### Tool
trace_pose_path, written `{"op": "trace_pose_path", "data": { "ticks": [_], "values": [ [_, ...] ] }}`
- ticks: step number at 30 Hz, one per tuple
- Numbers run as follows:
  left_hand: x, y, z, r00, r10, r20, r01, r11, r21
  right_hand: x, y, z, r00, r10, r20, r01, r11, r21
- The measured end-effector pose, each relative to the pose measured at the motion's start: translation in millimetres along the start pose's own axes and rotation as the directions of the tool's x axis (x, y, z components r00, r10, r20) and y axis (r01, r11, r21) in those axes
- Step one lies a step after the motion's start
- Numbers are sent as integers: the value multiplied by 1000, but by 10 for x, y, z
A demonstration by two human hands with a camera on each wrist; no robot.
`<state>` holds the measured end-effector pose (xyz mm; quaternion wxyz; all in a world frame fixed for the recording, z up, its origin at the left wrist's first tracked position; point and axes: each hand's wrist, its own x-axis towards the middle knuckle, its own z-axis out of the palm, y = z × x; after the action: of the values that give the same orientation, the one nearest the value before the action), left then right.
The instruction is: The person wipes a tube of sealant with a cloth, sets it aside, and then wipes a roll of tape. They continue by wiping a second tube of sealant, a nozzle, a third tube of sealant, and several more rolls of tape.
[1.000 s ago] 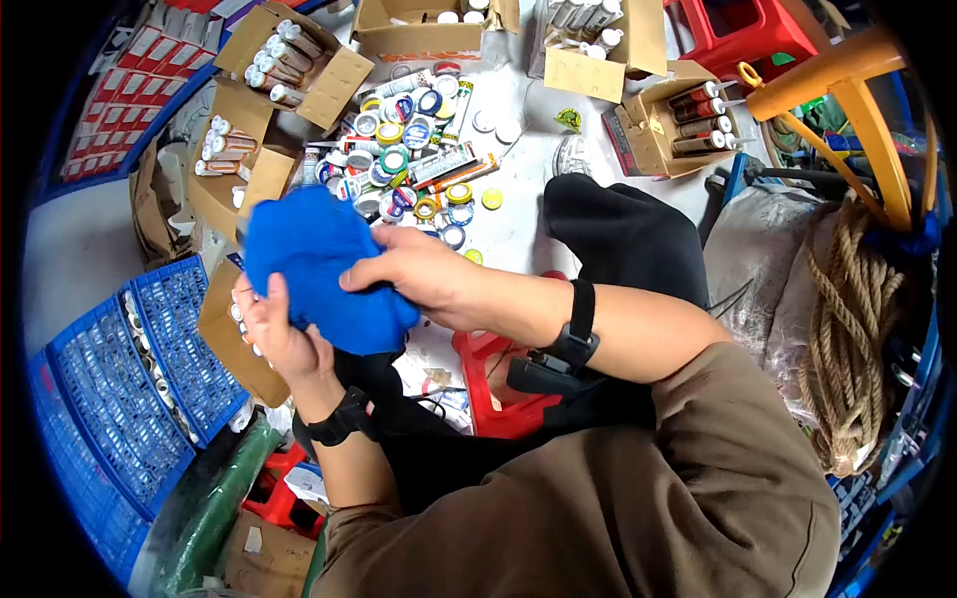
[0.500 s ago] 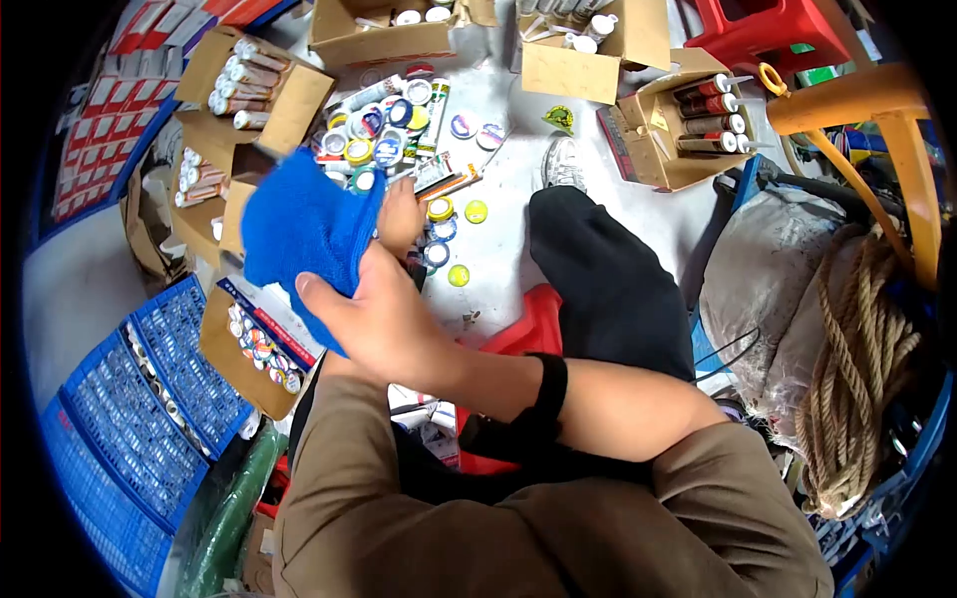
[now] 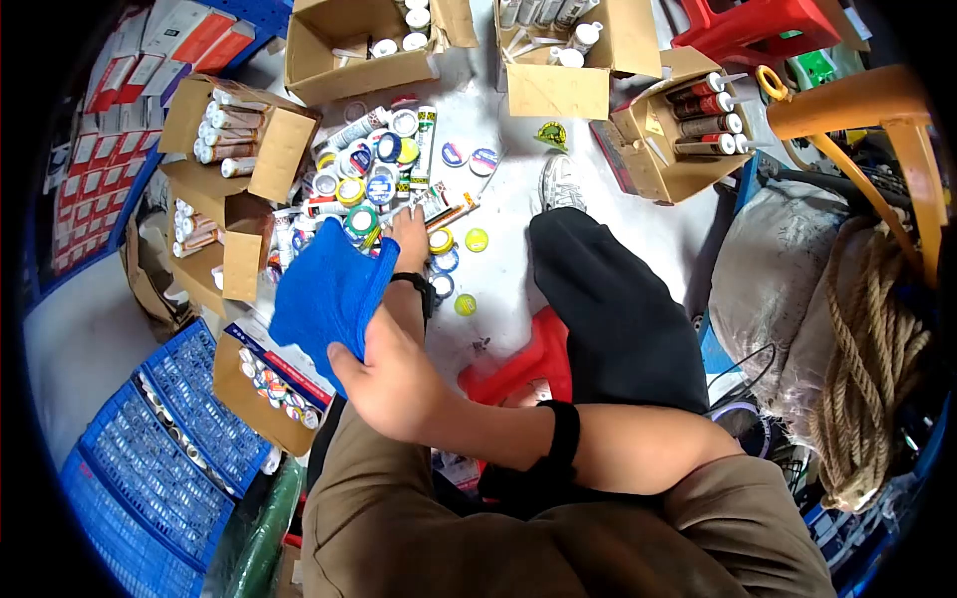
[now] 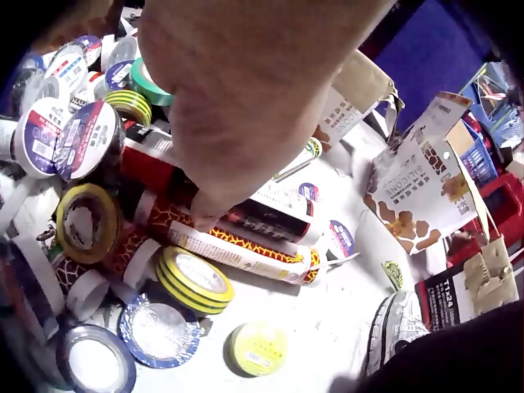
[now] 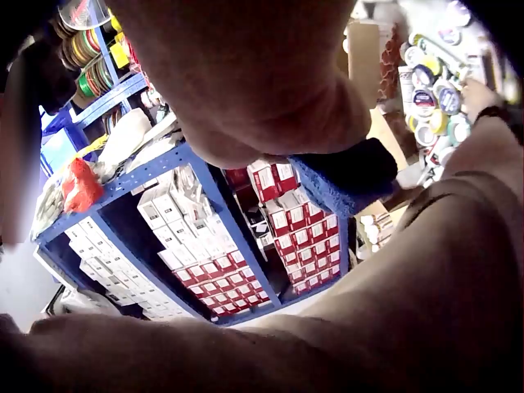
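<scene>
My right hand (image 3: 399, 384) grips a soft blue cloth (image 3: 334, 289) at its near right edge, thumb on top. The cloth hangs over the left part of the pile; in the right wrist view, part of this blue cloth (image 5: 344, 180) shows below the hand. My left hand (image 3: 407, 239) reaches down into the heap of tape rolls and sealant cartridges. In the left wrist view its thumb tip touches a giraffe-patterned cartridge (image 4: 246, 252), beside a red-and-black cartridge (image 4: 282, 214). The other fingers are hidden, and I cannot tell whether they grip a cartridge.
Open cardboard boxes of cartridges stand around the pile, including one at the right (image 3: 663, 149). A box of small rolls (image 3: 274, 394) sits at the near left beside blue crates (image 3: 150, 468). A red stool (image 3: 528, 359) is between the legs. Coiled rope (image 3: 867, 379) hangs at the right.
My left hand has let go of the blue cloth and moved forward into the pile. My right hand keeps the cloth, which now hangs slightly lower and farther right.
</scene>
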<state>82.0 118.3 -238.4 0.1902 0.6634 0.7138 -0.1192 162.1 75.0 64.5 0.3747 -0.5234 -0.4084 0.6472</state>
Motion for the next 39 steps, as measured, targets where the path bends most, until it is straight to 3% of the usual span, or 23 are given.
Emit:
{"op": "trace_pose_path", "data": {
  "ticks": [7,9,11,12,13,14,16,17,19,20,21,23,24,25,27,28,29,31,33,35,36,37,39],
  "values": [
    [178,-185,322,991,122,-51,-106,962,251,-101,100,-56,998,25,58,-22,998,-63],
    [173,-236,353,996,75,-54,-68,991,119,-30,88,-53,995,50,87,-45,997,-60],
    [24,-290,140,971,63,-231,-103,981,-167,65,72,-28,999,-22,34,28,980,-196],
    [-74,-329,7,971,53,-233,-91,983,-159,100,41,-40,999,-46,11,47,977,-210],
    [-192,-371,-149,957,6,-291,-94,953,-290,148,-1,-66,998,-51,30,56,979,-197],
    [-325,-401,-341,937,-52,-346,-102,905,-412,202,-48,-104,981,-192,0,185,947,-262],
    [-614,-463,-830,876,-193,-442,-146,768,-624,336,-163,-156,920,-392,-15,363,866,-344],
    [-787,-441,-1384,867,-256,-428,-193,618,-762,414,-213,-174,894,-448,-11,414,836,-361],
    [-1201,-479,-1842,878,-371,-301,-151,383,-911,545,-135,-200,791,-611,35,596,755,-273],
    [-1412,-449,-2136,873,-371,-316,-199,320,-926,468,-209,-136,864,-494,101,503,829,-245],
    [-1600,-507,-2283,863,-382,-332,-129,469,-874,381,-222,-66,881,-431,195,465,865,-188],
    [-1902,-561,-2449,893,-337,-298,-197,302,-933,139,-221,71,897,-337,287,314,941,126],
    [-2042,-614,-2458,906,-328,-267,-156,327,-932,174,-71,27,893,-308,328,328,945,-6],
    [-2193,-617,-2486,925,-298,-235,-170,229,-958,158,-197,87,904,-240,354,92,918,387],
    [-2426,-697,-2502,968,-86,-238,-220,180,-959,243,-247,-87,803,-168,571,-37,944,329],
    [-2519,-685,-2496,981,-9,-196,-196,21,-980,144,-374,-12,826,-224,518,103,962,252],
    [-2577,-679,-2429,984,14,-178,-176,-106,-979,107,-361,67,790,-394,470,322,919,229],
    [-2627,-678,-2440,989,50,-139,-127,-194,-973,118,-232,136,596,-685,418,718,688,104],
    [-2520,-724,-2399,977,76,-199,-191,-102,-976,101,-104,241,687,-651,324,622,757,201],
    [-2420,-809,-2246,988,43,-145,-142,-64,-988,80,-104,322,683,-670,292,685,726,64],
    [-2372,-846,-2189,960,-6,-280,-277,132,-952,97,-69,317,606,-702,376,767,640,-42],
    [-2420,-775,-2319,957,-144,-251,-244,64,-968,86,-136,318,559,-670,489,809,571,-142],
    [-2350,-811,-2267,928,-209,-307,-248,268,-931,117,57,352,671,-548,499,563,815,138]
  ]
}}
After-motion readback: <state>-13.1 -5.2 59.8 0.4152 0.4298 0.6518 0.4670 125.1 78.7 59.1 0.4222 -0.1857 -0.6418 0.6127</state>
